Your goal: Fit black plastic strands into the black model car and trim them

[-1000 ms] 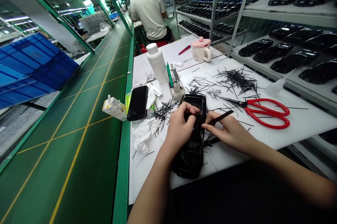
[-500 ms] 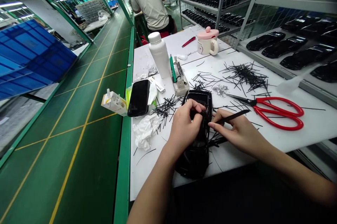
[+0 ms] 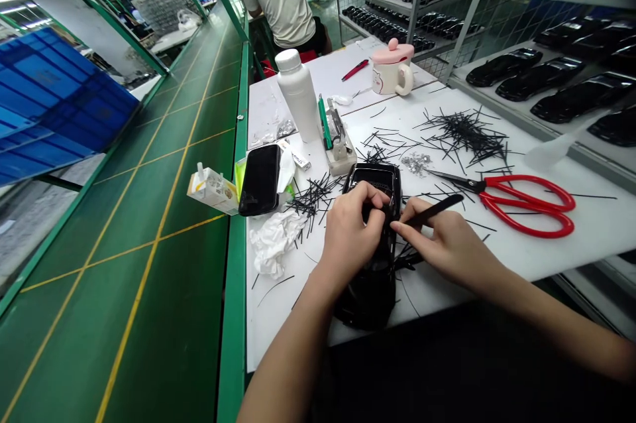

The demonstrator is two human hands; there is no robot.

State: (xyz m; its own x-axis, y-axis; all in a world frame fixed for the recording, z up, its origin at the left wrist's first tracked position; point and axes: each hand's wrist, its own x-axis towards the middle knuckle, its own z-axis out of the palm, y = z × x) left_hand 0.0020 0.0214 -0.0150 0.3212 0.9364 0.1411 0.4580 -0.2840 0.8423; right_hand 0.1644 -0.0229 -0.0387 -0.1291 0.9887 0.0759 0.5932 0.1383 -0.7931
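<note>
A: What's around the black model car point(image 3: 368, 297)? Clock centred on it, 12 = far side.

B: It sits on the white table point(image 3: 261, 317), by the near edge. Grey block point(image 3: 342, 163) just beside its far end, 11 o'clock, green pen point(image 3: 324, 122) on it. White bottle point(image 3: 301, 98) further out, also 11. Lidded mug point(image 3: 390, 75) at 12, well apart. Strip pile point(image 3: 467, 134) at 1 to 2, red-handled scissors point(image 3: 479, 185) near 3. Phone point(image 3: 260, 179) at 10, crumpled tissue point(image 3: 278, 242) at 9. Loose strips point(image 3: 314, 197) near 10.

A: Anything in the way?

B: Left hand point(image 3: 354, 227) covers mid-body, fingers curled, thumb near forefinger. Can't tell if it grips anything. Right hand point(image 3: 440, 231) pinches a black stick point(image 3: 437, 209) at the car's 3 o'clock side, upper end toward 2. Hands close, narrow gap between.

A: Orientation?

B: Long axis 12 to 6, far end leaning slightly toward 1. Which end is the nose, can't tell.
</note>
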